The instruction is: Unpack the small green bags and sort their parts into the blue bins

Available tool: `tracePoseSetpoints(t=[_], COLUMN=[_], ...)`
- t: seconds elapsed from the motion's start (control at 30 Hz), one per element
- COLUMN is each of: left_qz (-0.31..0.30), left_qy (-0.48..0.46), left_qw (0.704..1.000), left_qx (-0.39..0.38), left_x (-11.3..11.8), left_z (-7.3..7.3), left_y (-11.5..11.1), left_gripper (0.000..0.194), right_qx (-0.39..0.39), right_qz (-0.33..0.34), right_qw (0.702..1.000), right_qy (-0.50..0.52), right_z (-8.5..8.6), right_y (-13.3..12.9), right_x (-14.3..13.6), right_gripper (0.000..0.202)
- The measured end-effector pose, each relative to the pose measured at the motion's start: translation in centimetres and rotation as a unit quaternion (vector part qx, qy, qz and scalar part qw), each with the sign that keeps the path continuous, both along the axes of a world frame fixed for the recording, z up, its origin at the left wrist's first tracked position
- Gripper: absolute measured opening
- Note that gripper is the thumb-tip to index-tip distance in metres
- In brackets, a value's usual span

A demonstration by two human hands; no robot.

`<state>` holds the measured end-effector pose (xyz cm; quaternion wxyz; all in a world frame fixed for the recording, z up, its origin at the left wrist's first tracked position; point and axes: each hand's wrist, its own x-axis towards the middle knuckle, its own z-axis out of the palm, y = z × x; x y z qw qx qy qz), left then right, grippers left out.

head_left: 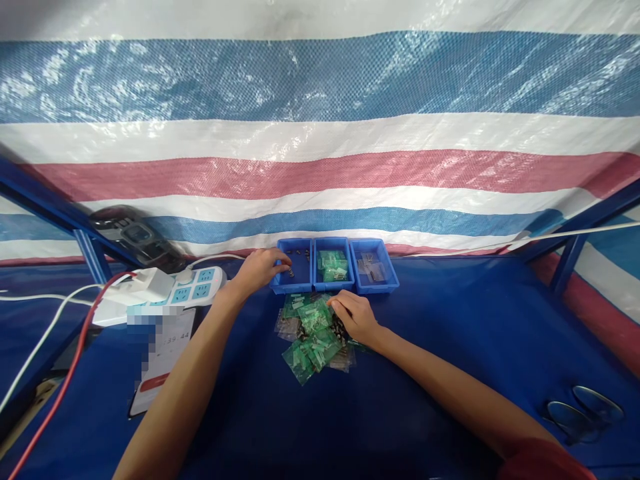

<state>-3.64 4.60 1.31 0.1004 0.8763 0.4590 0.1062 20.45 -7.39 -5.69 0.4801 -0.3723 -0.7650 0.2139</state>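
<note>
My left hand (261, 269) reaches over the left blue bin (295, 289), its fingers curled together around a small dark metal part (291, 273). A few similar small parts lie in the back of that bin. My right hand (356, 317) rests at the right side of a heap of small clear bags with green contents (316, 316). Its thumb and forefinger are pinched at the edge of the top bag. Loose small metal pieces (340, 329) show partly under this hand. The middle blue bin (332, 287) holds more green bags, and the right blue bin (379, 289) holds clear bags.
On the left are a white power strip (213, 288) with plugs and cables, a phone (167, 360) and a dark device (137, 235). Eyeglasses (583, 415) lie at the right on the blue table (450, 320). A striped plastic sheet (320, 177) hangs behind the bins.
</note>
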Motion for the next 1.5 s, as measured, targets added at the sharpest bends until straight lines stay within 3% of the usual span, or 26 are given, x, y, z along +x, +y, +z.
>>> tracePoseSetpoints(t=[1.5], left_qz=[-0.009], left_qy=[-0.01], left_qw=[1.0], left_qx=[-0.014], left_x=[-0.23], left_z=[-0.2], left_y=[0.06], left_gripper=[0.02], right_qx=[0.002], right_qz=[-0.004], right_qw=[1.0], right_qy=[-0.014], right_z=[-0.01], right_y=[-0.02], right_x=[-0.03], right_gripper=[0.033])
